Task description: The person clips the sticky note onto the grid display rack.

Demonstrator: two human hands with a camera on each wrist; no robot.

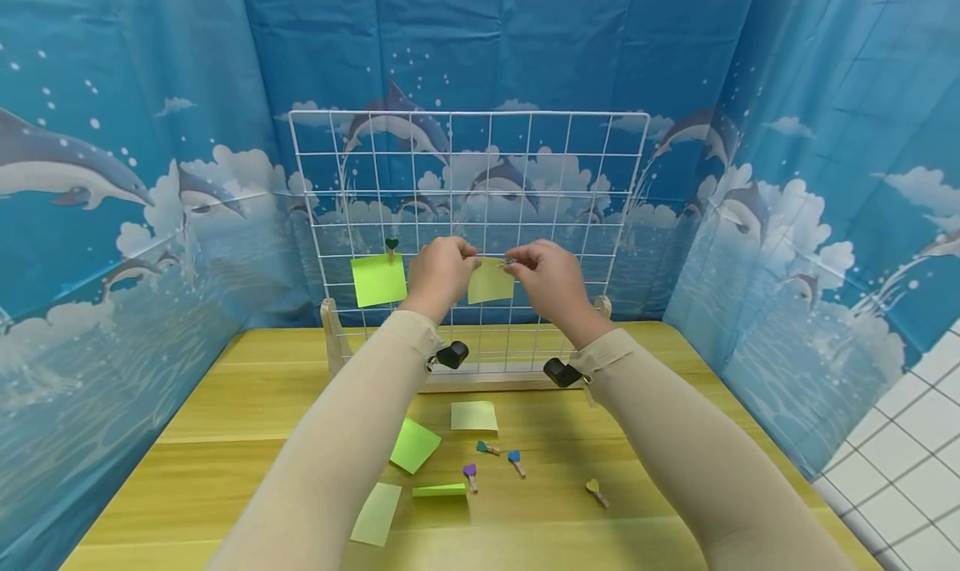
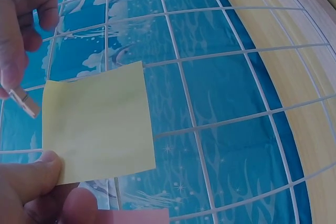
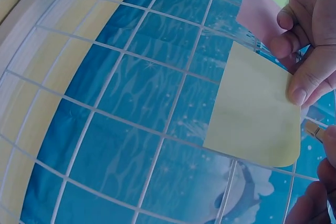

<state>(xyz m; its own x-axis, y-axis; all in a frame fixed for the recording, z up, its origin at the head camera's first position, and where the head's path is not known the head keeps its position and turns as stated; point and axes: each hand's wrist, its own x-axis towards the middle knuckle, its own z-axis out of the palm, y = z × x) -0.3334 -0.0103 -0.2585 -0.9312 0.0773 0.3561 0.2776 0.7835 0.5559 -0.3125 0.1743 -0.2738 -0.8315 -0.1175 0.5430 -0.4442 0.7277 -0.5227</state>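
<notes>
In front of a white wire grid (image 1: 468, 152), my left hand (image 1: 441, 272) pinches a pale yellow sticky note (image 1: 491, 282) by its upper left corner. The thumb lies on the note's face in the left wrist view. My right hand (image 1: 550, 281) is near the note's upper right corner, holding a small wooden clothespin (image 2: 25, 103) between its fingertips. In both wrist views a small gap shows between clothespin and note. A pink note (image 3: 258, 17) lies behind my left hand, hidden in the head view.
A bright green note (image 1: 378, 280) hangs on the grid under a green heart clothespin (image 1: 392, 246). Several notes lie on the wooden table (image 1: 277, 363), among them a green one (image 1: 415, 446). Heart clothespins lie nearby, one blue (image 1: 516, 463), one purple (image 1: 471, 477), one yellow (image 1: 597, 493).
</notes>
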